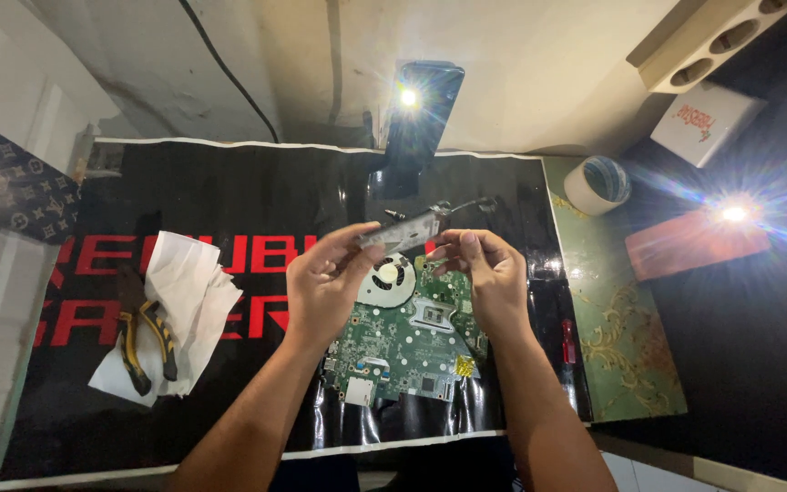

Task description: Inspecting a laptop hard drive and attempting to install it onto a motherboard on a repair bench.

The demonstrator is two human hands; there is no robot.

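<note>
A black mat (229,383) with large red lettering covers most of the surface (758,383); to its right lies a green cloth with a gold pattern (621,346), and beyond that the surface is dark. A green circuit board (403,351) rests on the mat near its front edge, directly below both hands; a round cooling fan (387,281) sits at the board's upper left part. A crumpled white tissue (184,301) lies on the left of the mat, well apart from the board; yellow-handled pliers (143,342) rest on top of it. A dark phone (421,114) stands at the back edge of the mat with its light shining; a red flat object (694,244) lies on the right with a second bright light above it; a white box (705,123) sits at the far right corner; a roll of tape (598,184) stands on the green cloth near the back. The left hand (325,282) and the right hand (489,273) are raised above the board; between them they hold a small flat silvery metal piece (403,232), tilted, the left fingers (357,241) pinching its left end and the right fingers (453,244) closed on its right end; a thin wire (471,205) trails from its upper right end.
</note>
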